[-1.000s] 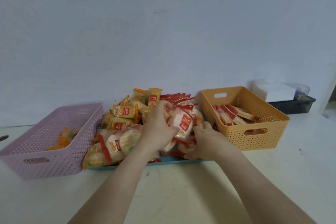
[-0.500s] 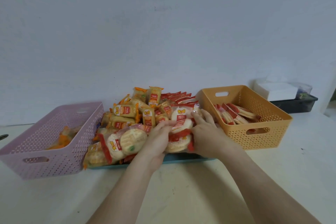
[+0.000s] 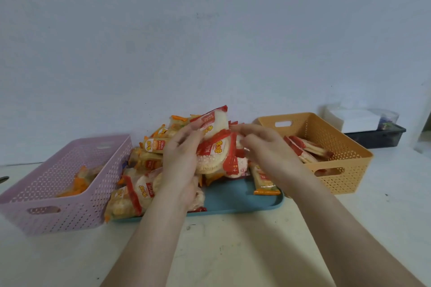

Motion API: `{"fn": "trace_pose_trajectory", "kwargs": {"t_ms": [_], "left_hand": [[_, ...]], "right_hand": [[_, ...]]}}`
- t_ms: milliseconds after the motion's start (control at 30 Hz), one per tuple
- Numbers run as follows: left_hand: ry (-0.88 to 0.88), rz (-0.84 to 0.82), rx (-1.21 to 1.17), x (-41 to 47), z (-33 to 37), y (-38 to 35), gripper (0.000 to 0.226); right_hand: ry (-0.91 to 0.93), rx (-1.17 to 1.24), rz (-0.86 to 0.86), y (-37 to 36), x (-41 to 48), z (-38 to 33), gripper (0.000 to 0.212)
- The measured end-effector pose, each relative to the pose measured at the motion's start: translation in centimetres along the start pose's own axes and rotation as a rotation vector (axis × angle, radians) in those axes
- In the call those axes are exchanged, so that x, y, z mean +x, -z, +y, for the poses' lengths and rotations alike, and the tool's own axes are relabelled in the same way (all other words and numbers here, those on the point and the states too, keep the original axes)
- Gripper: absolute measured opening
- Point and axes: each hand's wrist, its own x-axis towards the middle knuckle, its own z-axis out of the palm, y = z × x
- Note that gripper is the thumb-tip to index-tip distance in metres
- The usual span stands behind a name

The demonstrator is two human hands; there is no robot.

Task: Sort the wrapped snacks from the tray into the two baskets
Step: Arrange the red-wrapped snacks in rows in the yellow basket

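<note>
The purple basket [image 3: 70, 216], left of the left hand, holds a few orange-edged packs [image 3: 77, 184] at its bottom. Just beside it, the blue tray [image 3: 233, 198] carries a heap of snacks [image 3: 149, 149]: yellow packs with red labels, and clear packs with red bands showing round pale crackers. The heap lies under and behind the left hand. The tray's near right corner, below the right hand, is bare. Right of the right hand, the orange basket [image 3: 345, 182] holds flat red-striped packs [image 3: 303, 149] leaning on its far side.

Both baskets are open-topped and sit close against the tray's short ends. The white table [image 3: 233, 251] spreads out in front of the tray, under the forearms. A pale wall [image 3: 210, 42] stands close behind the heap. Farther right, past the orange basket, a white box [image 3: 354, 119] sits on a dark bin [image 3: 373, 137].

The left hand [image 3: 180, 158] is raised over the tray, its fingers curled round a stack of red-banded cracker packs [image 3: 213, 154] held on edge, one poking up above the fingers. The right hand [image 3: 268, 147] reaches in from the right, palm down, with its fingertips [image 3: 235, 129] at the stack's red top edge. Whether they pinch a pack is unclear. The hands are close together, joined by the stack.
</note>
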Motion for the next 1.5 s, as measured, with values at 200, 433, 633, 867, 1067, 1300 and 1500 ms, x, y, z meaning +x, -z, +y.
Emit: {"fn": "trace_pose_trajectory", "kwargs": {"t_ms": [200,433,633,867,1067,1300,1500], "left_hand": [[-0.251,-0.147,0.237,-0.4,0.6,-5.2,0.028],[-0.335,-0.483,0.367,0.5,-0.5,-13.7,0.065],[-0.277,-0.446,1.072,2.7,-4.7,-15.8,0.071],[-0.057,-0.476,1.29,2.3,-7.6,-12.6,0.038],[-0.362,-0.415,1.228,0.1,-5.1,-12.5,0.037],[-0.542,-0.188,1.236,-1.7,-0.1,-6.2,0.056],[-0.347,-0.079,1.221,-3.1,0.0,1.5,0.053]], "right_hand": [[0.001,0.132,0.237,3.5,-0.5,-2.4,0.064],[0.269,-0.055,0.574,9.9,-1.5,-3.2,0.071],[0.031,-0.687,0.603,13.6,-1.0,1.5,0.063],[-0.08,-0.936,0.566,14.4,-0.4,3.1,0.054],[0.179,-0.952,0.874,13.2,0.0,2.4,0.042],[0.143,-1.172,0.565,5.9,-1.3,-1.2,0.064],[0.22,-1.302,0.372,1.3,-2.3,-0.4,0.066]]}}
